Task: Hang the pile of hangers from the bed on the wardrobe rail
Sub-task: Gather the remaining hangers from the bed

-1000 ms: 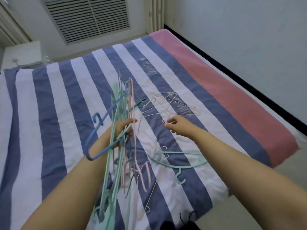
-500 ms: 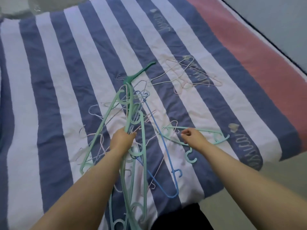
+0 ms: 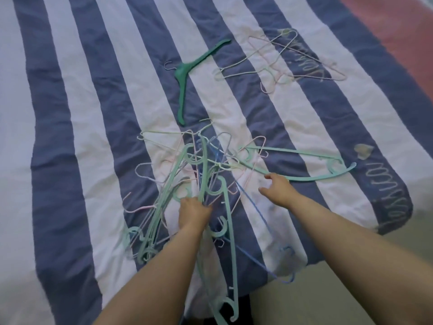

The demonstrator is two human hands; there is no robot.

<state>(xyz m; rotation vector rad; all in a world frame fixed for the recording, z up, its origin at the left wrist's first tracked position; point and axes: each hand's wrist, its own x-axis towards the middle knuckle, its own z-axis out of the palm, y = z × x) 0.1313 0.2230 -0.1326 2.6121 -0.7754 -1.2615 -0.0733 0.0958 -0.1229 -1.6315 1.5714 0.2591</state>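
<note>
Left hand (image 3: 194,211) clamps the light, stiff, snag-prone hanger bundle (image 3: 206,184) mid-frame; right hand (image 3: 277,188), fingers apparently apart, nears the mint hanger (image 3: 304,178); grasp near hooks.

The bed cover (image 3: 70,137) is matt, wrinkled cloth in blue and white stripes. The mint hangers (image 3: 228,221) and the dark green hanger (image 3: 185,69) look like smooth plastic. The far thin hangers (image 3: 281,62) look like coated wire.
</note>
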